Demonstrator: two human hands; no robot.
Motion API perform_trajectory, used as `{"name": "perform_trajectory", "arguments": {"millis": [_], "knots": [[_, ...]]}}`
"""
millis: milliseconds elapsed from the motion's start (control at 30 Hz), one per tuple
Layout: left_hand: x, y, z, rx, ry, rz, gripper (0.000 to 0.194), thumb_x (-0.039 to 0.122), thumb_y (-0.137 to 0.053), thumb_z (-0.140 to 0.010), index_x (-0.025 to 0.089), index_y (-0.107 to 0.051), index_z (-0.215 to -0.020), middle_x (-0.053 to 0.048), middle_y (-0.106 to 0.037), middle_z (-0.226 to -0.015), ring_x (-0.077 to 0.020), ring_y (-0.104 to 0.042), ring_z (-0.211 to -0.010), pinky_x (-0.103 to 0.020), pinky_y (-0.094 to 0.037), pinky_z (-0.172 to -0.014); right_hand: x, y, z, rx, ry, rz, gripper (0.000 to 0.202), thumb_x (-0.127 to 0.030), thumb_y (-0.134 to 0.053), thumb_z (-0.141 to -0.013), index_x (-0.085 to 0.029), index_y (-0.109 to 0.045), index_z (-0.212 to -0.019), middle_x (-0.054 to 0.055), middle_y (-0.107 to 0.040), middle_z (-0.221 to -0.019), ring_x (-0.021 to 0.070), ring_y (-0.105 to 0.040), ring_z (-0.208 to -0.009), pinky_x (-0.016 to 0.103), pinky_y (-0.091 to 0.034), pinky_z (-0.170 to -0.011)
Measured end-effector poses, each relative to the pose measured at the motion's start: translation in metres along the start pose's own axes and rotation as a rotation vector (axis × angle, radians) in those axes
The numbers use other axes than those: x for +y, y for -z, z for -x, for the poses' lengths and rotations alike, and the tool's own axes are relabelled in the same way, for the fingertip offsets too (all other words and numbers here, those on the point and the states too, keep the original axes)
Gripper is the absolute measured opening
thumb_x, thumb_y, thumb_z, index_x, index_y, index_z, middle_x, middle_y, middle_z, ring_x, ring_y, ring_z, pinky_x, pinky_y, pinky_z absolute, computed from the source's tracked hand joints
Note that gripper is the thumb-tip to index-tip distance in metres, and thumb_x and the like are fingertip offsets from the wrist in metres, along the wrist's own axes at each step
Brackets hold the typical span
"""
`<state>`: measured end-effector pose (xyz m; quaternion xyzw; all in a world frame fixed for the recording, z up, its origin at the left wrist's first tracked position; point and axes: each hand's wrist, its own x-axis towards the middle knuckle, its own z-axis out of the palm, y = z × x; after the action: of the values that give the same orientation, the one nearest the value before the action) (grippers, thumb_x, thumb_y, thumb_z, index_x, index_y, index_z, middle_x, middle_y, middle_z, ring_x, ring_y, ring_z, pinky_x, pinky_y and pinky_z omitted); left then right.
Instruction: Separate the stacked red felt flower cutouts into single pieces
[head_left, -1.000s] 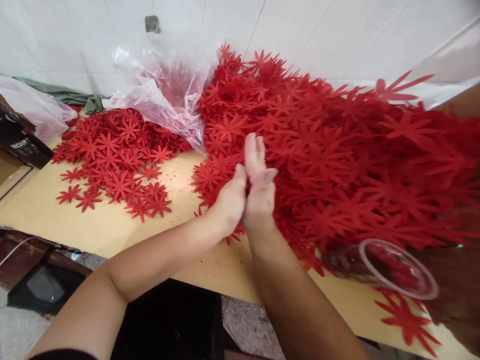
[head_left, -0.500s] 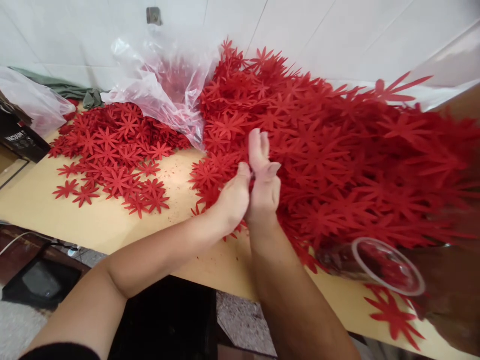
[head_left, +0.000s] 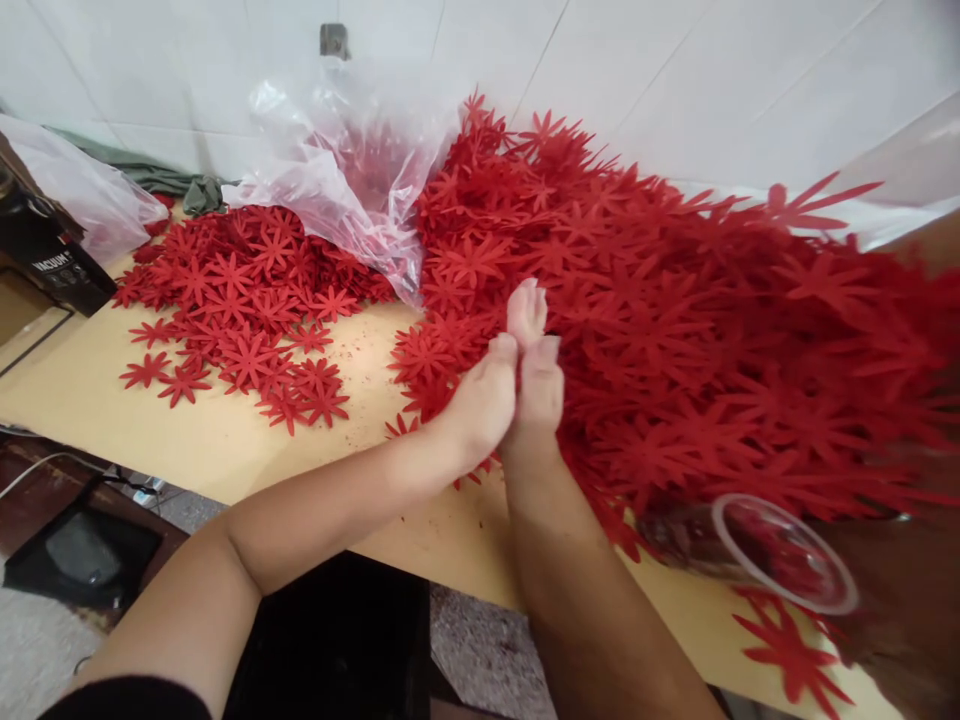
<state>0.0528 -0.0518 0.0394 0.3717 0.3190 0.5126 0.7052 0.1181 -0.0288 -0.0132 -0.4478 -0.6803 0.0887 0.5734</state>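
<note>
My left hand (head_left: 484,400) and my right hand (head_left: 538,390) are pressed together palm to palm above the front edge of the large heap. Some fingertips point up and away from me, and both thumbs lie on top. Whatever lies between the palms, if anything, is hidden. Right behind and beside them rises a large heap of red star-shaped cutouts (head_left: 637,330) with long narrow petals. To the left, a lower pile of smaller red flower-shaped cutouts (head_left: 247,290) spreads over the tan tabletop (head_left: 225,450).
A clear plastic bag (head_left: 360,190) stands between the piles against the white tiled wall (head_left: 600,60). At the right front, a clear plastic container (head_left: 787,560) lies on its side beside a loose red star cutout (head_left: 795,655). A black box (head_left: 60,260) sits at the far left.
Both hands stay pressed together; the right one has shifted slightly against the left. The whole view has moved a little, so things appear lower and further right.
</note>
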Motion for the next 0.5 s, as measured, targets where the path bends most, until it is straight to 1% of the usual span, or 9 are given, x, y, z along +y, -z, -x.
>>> {"name": "perform_trajectory", "arguments": {"millis": [100, 167, 233, 267, 300, 333, 400, 467, 500], "knots": [[0.016, 0.007, -0.011, 0.083, 0.043, 0.104, 0.046, 0.038, -0.018, -0.092, 0.029, -0.045, -0.129, 0.006, -0.046, -0.137, -0.0154, -0.030, -0.135, -0.034, -0.018, -0.114, -0.010, -0.009, 0.007, -0.115, 0.092, -0.026, 0.050, -0.042, -0.019, -0.092, -0.035, -0.016, -0.142, -0.006, -0.018, -0.151, 0.0187, -0.011, -0.141, 0.053, -0.009, -0.114], [0.023, 0.014, -0.021, 0.160, -0.028, 0.058, 0.045, 0.039, -0.023, -0.091, 0.027, -0.042, -0.131, 0.006, -0.041, -0.141, -0.0164, -0.027, -0.136, -0.033, -0.016, -0.114, -0.016, -0.018, 0.014, -0.166, 0.035, -0.141, 0.054, -0.042, -0.020, -0.092, -0.034, -0.007, -0.143, -0.005, -0.013, -0.152, 0.0171, -0.010, -0.141, 0.050, -0.014, -0.115], [0.019, 0.021, -0.022, 0.180, -0.150, -0.044, 0.045, 0.034, -0.035, -0.089, 0.028, -0.038, -0.134, 0.008, -0.029, -0.148, -0.0148, -0.015, -0.139, -0.029, -0.009, -0.115, -0.014, -0.021, 0.017, -0.189, -0.069, -0.338, 0.054, -0.045, -0.015, -0.092, -0.033, -0.005, -0.143, -0.003, -0.014, -0.152, 0.0181, -0.014, -0.140, 0.052, -0.020, -0.112], [0.013, 0.022, -0.018, 0.157, -0.211, -0.093, 0.049, 0.030, -0.041, -0.087, 0.029, -0.035, -0.135, 0.010, -0.022, -0.150, -0.0136, -0.009, -0.140, -0.028, -0.005, -0.115, -0.009, -0.020, 0.017, -0.195, -0.110, -0.445, 0.054, -0.047, -0.009, -0.091, -0.032, -0.010, -0.143, -0.002, -0.017, -0.151, 0.0195, -0.016, -0.139, 0.055, -0.022, -0.111], [0.006, 0.022, -0.012, 0.100, -0.252, -0.121, 0.053, 0.026, -0.045, -0.084, 0.031, -0.034, -0.136, 0.012, -0.016, -0.151, -0.0133, -0.003, -0.140, -0.028, -0.002, -0.114, -0.002, -0.016, 0.016, -0.199, -0.139, -0.548, 0.056, -0.049, -0.004, -0.090, -0.031, -0.018, -0.142, -0.001, -0.023, -0.150, 0.0212, -0.019, -0.138, 0.057, -0.022, -0.110], [-0.001, 0.021, -0.005, 0.035, -0.266, -0.129, 0.055, 0.024, -0.048, -0.082, 0.032, -0.035, -0.135, 0.012, -0.015, -0.151, -0.0142, 0.000, -0.140, -0.028, -0.001, -0.114, 0.006, -0.010, 0.013, -0.201, -0.163, -0.638, 0.061, -0.050, 0.000, -0.089, -0.030, -0.026, -0.140, 0.001, -0.028, -0.148, 0.0231, -0.021, -0.138, 0.059, -0.021, -0.109], [-0.011, 0.014, 0.009, -0.075, -0.282, -0.149, 0.057, 0.021, -0.048, -0.081, 0.030, -0.036, -0.136, 0.010, -0.017, -0.151, -0.0158, 0.000, -0.140, -0.028, 0.000, -0.115, 0.022, 0.000, 0.009, -0.172, -0.199, -0.784, 0.064, -0.052, -0.001, -0.089, -0.028, -0.039, -0.134, 0.003, -0.036, -0.144, 0.0257, -0.023, -0.137, 0.061, -0.014, -0.110], [-0.009, 0.005, 0.016, -0.087, -0.218, -0.102, 0.054, 0.017, -0.044, -0.081, 0.028, -0.039, -0.134, 0.009, -0.023, -0.149, -0.0149, -0.003, -0.140, -0.027, 0.000, -0.115, 0.031, 0.005, 0.005, -0.109, -0.206, -0.967, 0.060, -0.048, -0.006, -0.091, -0.026, -0.046, -0.130, 0.002, -0.039, -0.142, 0.0244, -0.017, -0.138, 0.057, -0.004, -0.112], [-0.004, 0.001, 0.014, -0.077, -0.153, -0.059, 0.051, 0.016, -0.040, -0.083, 0.026, -0.040, -0.134, 0.008, -0.025, -0.149, -0.0141, -0.005, -0.140, -0.026, -0.002, -0.115, 0.030, 0.004, 0.005, -0.077, -0.191, -1.069, 0.059, -0.043, -0.005, -0.093, -0.024, -0.047, -0.129, 0.000, -0.038, -0.142, 0.0224, -0.012, -0.139, 0.054, 0.001, -0.113]]}}
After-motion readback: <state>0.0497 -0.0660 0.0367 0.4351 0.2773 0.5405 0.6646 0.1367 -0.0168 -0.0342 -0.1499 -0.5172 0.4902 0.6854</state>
